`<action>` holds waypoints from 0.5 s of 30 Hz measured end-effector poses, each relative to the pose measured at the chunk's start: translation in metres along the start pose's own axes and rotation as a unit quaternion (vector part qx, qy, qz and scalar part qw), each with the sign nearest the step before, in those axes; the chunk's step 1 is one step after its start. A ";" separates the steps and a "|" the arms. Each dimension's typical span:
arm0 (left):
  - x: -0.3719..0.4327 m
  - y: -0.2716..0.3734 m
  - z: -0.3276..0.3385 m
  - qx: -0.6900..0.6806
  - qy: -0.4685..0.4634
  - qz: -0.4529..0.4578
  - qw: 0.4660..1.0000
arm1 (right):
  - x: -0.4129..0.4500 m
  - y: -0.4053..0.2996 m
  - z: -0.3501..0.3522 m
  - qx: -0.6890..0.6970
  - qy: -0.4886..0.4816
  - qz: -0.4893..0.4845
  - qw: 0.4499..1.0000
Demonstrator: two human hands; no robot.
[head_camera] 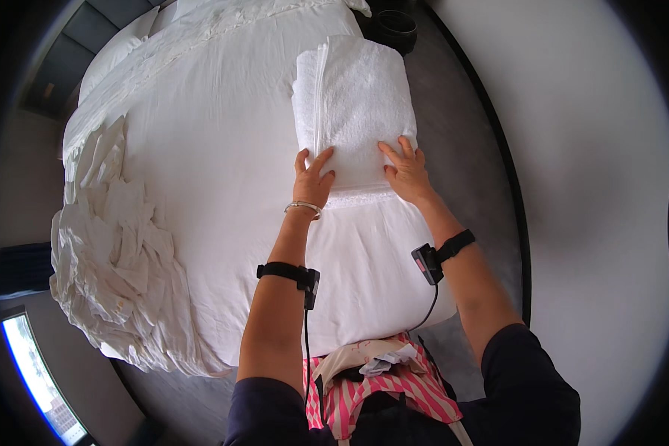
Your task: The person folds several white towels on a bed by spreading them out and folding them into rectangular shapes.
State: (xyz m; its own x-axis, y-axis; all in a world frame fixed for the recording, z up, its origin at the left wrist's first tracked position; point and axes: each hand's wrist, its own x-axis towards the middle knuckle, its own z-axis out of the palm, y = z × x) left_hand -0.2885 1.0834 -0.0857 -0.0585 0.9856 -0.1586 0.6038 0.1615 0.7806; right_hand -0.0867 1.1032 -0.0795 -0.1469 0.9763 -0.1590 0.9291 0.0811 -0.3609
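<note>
A folded white terry towel (362, 100) lies near the right edge of a bed covered with a white sheet (217, 139). My left hand (314, 175) rests on the towel's near left corner, fingers spread. At the near right corner is my right hand (406, 170), its fingers spread on the towel and its thumb bent inward. Whether either hand pinches the cloth cannot be told. Just below the towel, a textured white band (362, 197) shows between my wrists. A bracelet circles my left wrist, and both forearms wear black straps with small cabled devices.
Crumpled white bedding (122, 262) is heaped along the bed's left side. Pillows (117, 53) lie at the far left by a dark headboard (69, 56). A black round bin (396, 28) stands beyond the towel, and a pale wall (585, 195) runs along the right.
</note>
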 end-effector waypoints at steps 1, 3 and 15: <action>0.000 -0.001 0.000 -0.003 0.044 0.033 0.998 | 0.003 0.007 0.002 0.029 0.050 -0.051 0.997; -0.004 0.001 -0.002 -0.019 0.023 0.025 0.999 | 0.005 0.010 0.005 0.025 0.050 -0.068 0.996; -0.156 -0.086 -0.090 0.117 -0.030 -0.029 0.992 | -0.121 0.020 -0.005 -0.004 0.082 -0.204 0.975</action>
State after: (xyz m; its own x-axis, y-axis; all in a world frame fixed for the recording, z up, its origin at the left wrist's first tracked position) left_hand -0.4029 0.9199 -0.0739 -0.0548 0.9692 -0.2400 0.7692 0.1942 0.6087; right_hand -0.0485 0.9873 -0.0631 -0.4496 0.8812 0.1463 0.8069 0.4709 -0.3565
